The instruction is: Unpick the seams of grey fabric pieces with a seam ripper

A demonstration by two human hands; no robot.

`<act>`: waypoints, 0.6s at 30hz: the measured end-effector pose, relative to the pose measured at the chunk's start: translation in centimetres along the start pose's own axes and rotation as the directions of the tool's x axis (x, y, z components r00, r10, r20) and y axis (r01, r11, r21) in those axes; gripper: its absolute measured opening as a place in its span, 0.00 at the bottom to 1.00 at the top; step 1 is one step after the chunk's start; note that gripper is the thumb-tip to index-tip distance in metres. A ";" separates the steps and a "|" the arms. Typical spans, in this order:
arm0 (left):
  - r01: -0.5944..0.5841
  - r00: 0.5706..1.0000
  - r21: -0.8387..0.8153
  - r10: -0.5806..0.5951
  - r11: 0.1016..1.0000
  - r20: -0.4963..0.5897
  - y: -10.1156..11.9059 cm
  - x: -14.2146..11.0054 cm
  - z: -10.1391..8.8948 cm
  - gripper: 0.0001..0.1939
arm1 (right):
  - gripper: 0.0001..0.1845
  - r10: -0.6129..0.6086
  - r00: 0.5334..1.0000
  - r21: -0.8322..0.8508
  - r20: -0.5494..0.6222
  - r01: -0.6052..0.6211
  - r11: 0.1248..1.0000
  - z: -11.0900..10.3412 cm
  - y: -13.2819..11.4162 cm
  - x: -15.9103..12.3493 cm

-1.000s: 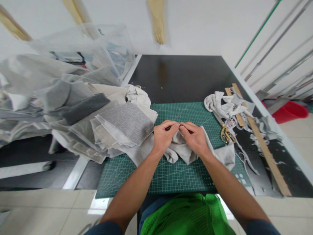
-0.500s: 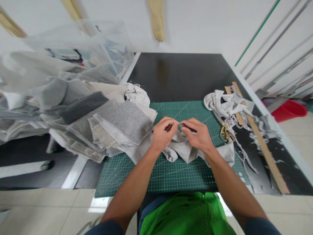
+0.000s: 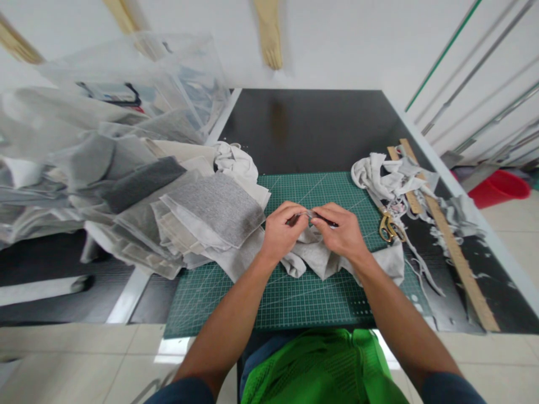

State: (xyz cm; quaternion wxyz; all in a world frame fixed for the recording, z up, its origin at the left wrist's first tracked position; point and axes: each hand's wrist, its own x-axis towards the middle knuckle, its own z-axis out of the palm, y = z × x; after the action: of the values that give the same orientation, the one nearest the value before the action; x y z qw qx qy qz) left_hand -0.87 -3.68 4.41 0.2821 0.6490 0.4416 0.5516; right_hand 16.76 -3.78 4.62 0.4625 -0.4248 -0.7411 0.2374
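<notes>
Close together above the green cutting mat (image 3: 303, 306), my two hands face each other with fingers pinched. My left hand (image 3: 280, 233) is closed on a small dark piece (image 3: 292, 219) with a thin metal end. In my right hand (image 3: 342, 231) is a slim dark-handled tool (image 3: 327, 221), its metal tip meeting the left hand's piece. The exact kind of either is too small to make out. Beneath both hands lies a crumpled strip of light grey fabric (image 3: 315, 258), partly hidden by my wrists.
Stacked grey fabric pieces (image 3: 214, 207) and a clear plastic bin (image 3: 138, 84) fill the left. At right lie gold-handled scissors (image 3: 388, 227), fabric scraps (image 3: 379, 177) and a wooden ruler (image 3: 457, 252). A red bucket (image 3: 499, 188) stands beyond the table edge.
</notes>
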 end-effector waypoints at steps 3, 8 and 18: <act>-0.004 1.000 -0.008 0.005 1.000 0.011 0.1 0.0 0.0 0.05 | 0.11 0.009 1.000 0.009 -0.003 -0.009 1.000 0.2 0.0 0.0; 0.107 0.994 -0.082 -0.107 0.991 -0.003 -0.1 0.1 0.0 0.07 | 0.12 0.129 0.988 0.076 -0.086 -0.123 0.989 0.1 0.6 0.2; 0.382 0.914 -0.452 -0.401 0.806 0.058 -1.9 0.8 0.0 0.16 | 0.19 0.327 0.915 0.243 0.237 -0.382 0.892 0.4 1.4 0.4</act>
State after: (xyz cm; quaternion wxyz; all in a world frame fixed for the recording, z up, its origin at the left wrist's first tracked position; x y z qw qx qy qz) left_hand -1.33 -2.11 3.19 0.5244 0.4486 0.4299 0.5822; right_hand 16.92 -2.63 3.58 0.3945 -0.4579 -0.6495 0.4614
